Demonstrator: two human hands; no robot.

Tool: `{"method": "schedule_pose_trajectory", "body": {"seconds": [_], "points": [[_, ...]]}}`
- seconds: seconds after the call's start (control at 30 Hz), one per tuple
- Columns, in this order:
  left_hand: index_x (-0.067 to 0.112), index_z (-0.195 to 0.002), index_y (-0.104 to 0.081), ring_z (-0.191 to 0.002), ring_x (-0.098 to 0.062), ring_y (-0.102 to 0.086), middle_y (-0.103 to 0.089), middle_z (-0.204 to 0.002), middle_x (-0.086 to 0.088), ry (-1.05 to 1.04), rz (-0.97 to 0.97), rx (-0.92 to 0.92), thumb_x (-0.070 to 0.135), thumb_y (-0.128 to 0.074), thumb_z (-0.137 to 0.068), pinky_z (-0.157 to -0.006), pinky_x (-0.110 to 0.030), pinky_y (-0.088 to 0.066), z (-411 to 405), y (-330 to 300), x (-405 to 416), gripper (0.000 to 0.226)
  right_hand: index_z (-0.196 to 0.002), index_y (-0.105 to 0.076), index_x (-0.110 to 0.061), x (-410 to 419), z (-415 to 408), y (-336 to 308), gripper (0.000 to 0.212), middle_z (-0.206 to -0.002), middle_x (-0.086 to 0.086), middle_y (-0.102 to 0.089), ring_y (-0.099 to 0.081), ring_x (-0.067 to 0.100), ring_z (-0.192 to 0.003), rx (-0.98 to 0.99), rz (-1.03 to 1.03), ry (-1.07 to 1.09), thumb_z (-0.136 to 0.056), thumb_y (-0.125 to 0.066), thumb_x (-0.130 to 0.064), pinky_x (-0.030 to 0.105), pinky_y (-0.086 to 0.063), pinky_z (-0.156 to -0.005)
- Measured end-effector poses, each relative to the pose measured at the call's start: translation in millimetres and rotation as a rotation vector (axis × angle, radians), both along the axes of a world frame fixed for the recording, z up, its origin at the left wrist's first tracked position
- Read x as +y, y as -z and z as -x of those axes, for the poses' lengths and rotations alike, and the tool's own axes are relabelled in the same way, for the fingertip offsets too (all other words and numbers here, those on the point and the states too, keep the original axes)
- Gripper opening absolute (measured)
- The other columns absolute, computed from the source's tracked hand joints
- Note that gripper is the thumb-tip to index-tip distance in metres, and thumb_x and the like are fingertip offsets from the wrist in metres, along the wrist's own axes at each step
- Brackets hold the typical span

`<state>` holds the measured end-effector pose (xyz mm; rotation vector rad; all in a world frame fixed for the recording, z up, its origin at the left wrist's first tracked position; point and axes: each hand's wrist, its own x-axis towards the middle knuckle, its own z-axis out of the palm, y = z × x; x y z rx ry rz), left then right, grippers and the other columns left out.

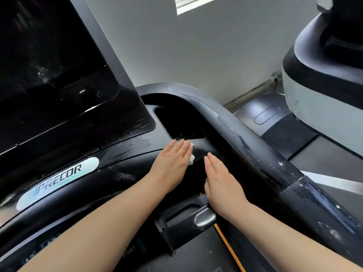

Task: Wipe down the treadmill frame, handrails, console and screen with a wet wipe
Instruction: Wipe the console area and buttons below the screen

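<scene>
Wipe (pixel 192 154) under flat left hand (pixel 172 163) on console (pixel 125 154), long axis along fingers.

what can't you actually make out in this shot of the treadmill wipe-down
- Wet wipe: head view, mostly hidden under the left hand; only white edges show.
- Cup recess: head view, its inside is too dark to see.
- Screen: head view, cut off by the top and left edges.
- Console buttons near START: head view, covered by the left forearm.
- Right hand: whether the palm touches the console is unclear.

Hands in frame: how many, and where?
2. Left hand lies flat on the wet wipe on the console; right hand is flat beside it. Nothing suggests a hidden one.
</scene>
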<state>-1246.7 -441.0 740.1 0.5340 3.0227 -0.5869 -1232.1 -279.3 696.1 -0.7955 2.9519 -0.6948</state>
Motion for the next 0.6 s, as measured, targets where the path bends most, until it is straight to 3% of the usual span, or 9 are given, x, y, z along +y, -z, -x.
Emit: {"method": "schedule_pose_trajectory", "body": {"seconds": [0.03, 0.1, 0.17, 0.23, 0.3, 0.37, 0.47, 0.53, 0.6], "points": [[0.005, -0.118, -0.064, -0.104, -0.026, -0.059, -0.063, -0.117, -0.009, 0.009, -0.023, 0.007, 0.015, -0.022, -0.078, -0.093, -0.032, -0.041, 2.4, -4.1, 2.9, 0.059, -0.144, -0.030, 0.004, -5.2, 0.5, -2.3, 0.068, -0.154, 0.016, -0.025, -0.030, 0.022, -0.141, -0.007, 0.045, -0.027, -0.084, -0.061, -0.008, 0.025, -0.033, -0.107], [0.005, -0.117, -0.060, -0.095, -0.024, -0.055, -0.057, -0.110, -0.008, -0.001, -0.120, 0.007, 0.012, -0.023, -0.085, -0.081, -0.029, -0.040, 4.6, -12.1, 3.1, 0.049, -0.150, -0.006, -0.006, -15.9, 0.4, -6.6, 0.063, -0.159, 0.004, 0.003, -0.005, 0.013, -0.146, -0.139, 0.128, -0.060, -0.095, -0.038, -0.007, 0.014, -0.011, -0.111], [0.010, -0.117, -0.048, -0.096, -0.024, -0.049, -0.049, -0.107, -0.004, 0.016, -0.266, -0.077, 0.014, -0.030, -0.096, -0.073, -0.028, -0.033, 5.8, -17.8, -4.6, 0.028, -0.150, -0.006, -0.005, -31.1, 1.8, -5.2, 0.064, -0.159, 0.004, 0.004, -0.005, 0.014, -0.146, -0.146, 0.211, -0.055, -0.092, -0.033, -0.003, 0.009, -0.004, -0.109], [0.021, -0.091, -0.037, -0.080, -0.023, -0.045, -0.044, -0.085, 0.005, -0.030, -0.500, -0.149, 0.021, -0.037, -0.097, -0.064, -0.027, -0.025, 2.8, -24.2, -13.4, 0.006, -0.150, -0.009, -0.005, -48.4, 2.3, -6.3, 0.068, -0.158, 0.004, -0.001, -0.007, 0.015, -0.146, -0.182, 0.300, -0.051, -0.086, -0.032, -0.004, 0.012, -0.003, -0.112], [0.025, -0.083, -0.028, -0.076, -0.021, -0.049, -0.044, -0.076, 0.009, -0.062, -0.649, -0.211, 0.023, -0.041, -0.095, -0.062, -0.030, -0.031, -1.9, -28.9, -27.5, 0.018, -0.150, -0.008, -0.008, -64.0, -2.1, -11.6, 0.066, -0.158, 0.000, 0.000, -0.002, 0.012, -0.146, -0.204, 0.340, -0.052, -0.089, -0.033, -0.008, 0.018, -0.001, -0.116], [0.021, -0.095, -0.039, -0.088, -0.018, -0.056, -0.053, -0.089, 0.009, -0.061, -0.619, -0.268, 0.018, -0.048, -0.093, -0.070, -0.029, -0.041, -5.5, -35.0, -44.1, 0.010, -0.151, -0.003, -0.009, -73.4, -7.2, -15.0, 0.062, -0.159, 0.001, 0.003, 0.005, 0.010, -0.146, -0.185, 0.244, -0.041, -0.096, -0.029, -0.021, 0.023, 0.005, -0.115], [0.013, -0.104, -0.058, -0.097, -0.020, -0.062, -0.063, -0.110, -0.001, 0.118, -0.414, -0.150, 0.018, -0.078, -0.074, -0.080, -0.031, -0.049, -12.8, -48.3, -69.0, 0.036, -0.151, -0.002, -0.010, -70.5, -3.9, -10.7, 0.076, -0.160, 0.004, 0.002, 0.002, 0.014, -0.146, -0.066, -0.052, 0.069, -0.085, -0.001, -0.047, 0.029, 0.000, -0.115], [0.013, -0.088, -0.068, -0.084, -0.022, -0.069, -0.070, -0.098, -0.004, 0.229, -0.285, -0.081, 0.025, -0.094, -0.044, -0.070, -0.029, -0.055, -19.2, -52.6, -84.9, 0.053, -0.150, -0.008, -0.007, -58.3, 10.1, -9.2, 0.066, -0.159, 0.007, -0.005, -0.006, 0.018, -0.146, -0.098, -0.146, 0.247, -0.096, -0.015, -0.043, 0.035, -0.009, -0.116], [0.012, -0.089, -0.071, -0.087, -0.027, -0.070, -0.071, -0.098, -0.009, 0.265, -0.218, -0.087, 0.031, -0.095, -0.034, -0.073, -0.037, -0.056, -23.6, -48.5, -101.0, 0.063, -0.147, -0.017, -0.006, -50.9, 19.7, -13.6, 0.056, -0.156, 0.008, -0.014, -0.013, 0.019, -0.144, -0.148, -0.112, 0.390, -0.100, -0.032, -0.032, 0.036, -0.016, -0.114]]}}
